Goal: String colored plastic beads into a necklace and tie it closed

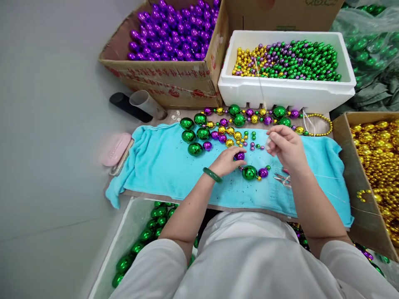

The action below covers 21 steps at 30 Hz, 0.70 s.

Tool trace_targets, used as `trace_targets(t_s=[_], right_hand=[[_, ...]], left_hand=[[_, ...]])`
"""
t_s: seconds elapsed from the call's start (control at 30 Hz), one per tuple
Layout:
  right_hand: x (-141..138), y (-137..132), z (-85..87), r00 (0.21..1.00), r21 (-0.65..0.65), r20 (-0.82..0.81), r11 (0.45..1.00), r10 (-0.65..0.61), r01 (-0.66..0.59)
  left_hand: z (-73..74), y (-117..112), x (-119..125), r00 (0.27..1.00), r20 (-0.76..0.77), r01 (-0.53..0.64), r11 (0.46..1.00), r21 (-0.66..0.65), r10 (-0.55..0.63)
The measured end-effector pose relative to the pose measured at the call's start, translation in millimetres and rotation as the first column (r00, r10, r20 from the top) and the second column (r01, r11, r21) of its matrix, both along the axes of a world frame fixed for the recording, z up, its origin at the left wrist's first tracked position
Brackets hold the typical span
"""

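Note:
My left hand (227, 162), with a green bangle (212, 175) on the wrist, pinches a purple bead (239, 156) above the turquoise towel (162, 166). Just below it lies a short strung piece: a large green bead (249, 172), a purple bead (263, 172) and small ones. My right hand (285, 147) is raised to the right, fingers curled together, apparently on a thin thread I can barely see. Loose green, purple and gold beads (215, 133) lie in a group on the towel's far side. Small scissors (283, 179) lie under my right wrist.
A cardboard box of purple beads (174, 29) sits back left, a white foam box of mixed beads (286, 58) behind the towel, a box of gold beads (377, 166) at right. A finished bead strand (264, 114) lies along the towel's far edge. A tray of green beads (146, 236) sits below. A pink case (116, 148) lies left.

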State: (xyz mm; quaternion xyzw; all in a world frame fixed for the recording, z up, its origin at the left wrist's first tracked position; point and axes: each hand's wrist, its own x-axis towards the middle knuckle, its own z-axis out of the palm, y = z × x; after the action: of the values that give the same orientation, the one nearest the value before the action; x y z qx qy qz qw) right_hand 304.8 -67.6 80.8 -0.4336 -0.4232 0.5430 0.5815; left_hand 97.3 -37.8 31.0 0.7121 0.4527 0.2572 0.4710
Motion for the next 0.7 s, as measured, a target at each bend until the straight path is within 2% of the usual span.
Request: trace_targets(t_s=[0.07,0.13,0.17,0.23,0.27,0.33,0.4,0.47,0.6,0.63,0.7], right_hand=[[14,-11,9.4,0.996,0.048,-0.025,0.995,-0.083,0.084],[25,-23,16.2,0.988,0.092,-0.065,0.985,-0.138,0.144],[28,-29,17.6,0.986,0.101,-0.077,0.983,-0.145,0.152],[30,-38,15.1,0.990,0.091,-0.079,0.988,-0.120,0.127],[29,-42,11.2,0.992,0.074,-0.076,0.992,-0.100,0.105],[24,-47,-0.3,0.995,0.028,-0.078,0.998,-0.061,0.063],[20,-51,-14.3,0.995,-0.022,-0.094,0.999,-0.042,0.040],[17,-55,-27.5,0.994,-0.079,-0.096,0.996,-0.044,0.037],[17,-64,-45.7,0.998,-0.187,0.002,0.980,-0.063,0.063],[17,-66,-48.8,0.996,-0.206,0.057,0.975,-0.073,0.083],[16,-71,-54.6,0.980,-0.226,0.173,0.965,-0.095,0.134]], left_hand=[[-7.5,7,-7,0.990,-0.125,0.076,0.996,0.046,-0.070],[-12.2,17,-11,0.974,-0.183,0.155,0.982,0.110,-0.133],[-13.1,23,-11,0.970,-0.203,0.167,0.972,0.167,-0.132],[-12.6,35,-6,0.955,-0.291,0.145,0.942,0.303,-0.053],[-11.9,40,-2,0.927,-0.375,0.137,0.925,0.355,0.006],[-11.5,46,9,0.808,-0.585,0.181,0.913,0.365,0.074],[-14.2,47,20,0.688,-0.724,0.240,0.926,0.291,0.049],[-20.0,43,30,0.649,-0.760,0.257,0.935,0.243,0.019],[-31.0,35,37,0.667,-0.744,0.238,0.937,0.257,0.035],[-31.9,35,36,0.704,-0.708,0.209,0.940,0.270,0.047],[-30.7,34,31,0.863,-0.496,0.035,0.968,0.248,0.095]])
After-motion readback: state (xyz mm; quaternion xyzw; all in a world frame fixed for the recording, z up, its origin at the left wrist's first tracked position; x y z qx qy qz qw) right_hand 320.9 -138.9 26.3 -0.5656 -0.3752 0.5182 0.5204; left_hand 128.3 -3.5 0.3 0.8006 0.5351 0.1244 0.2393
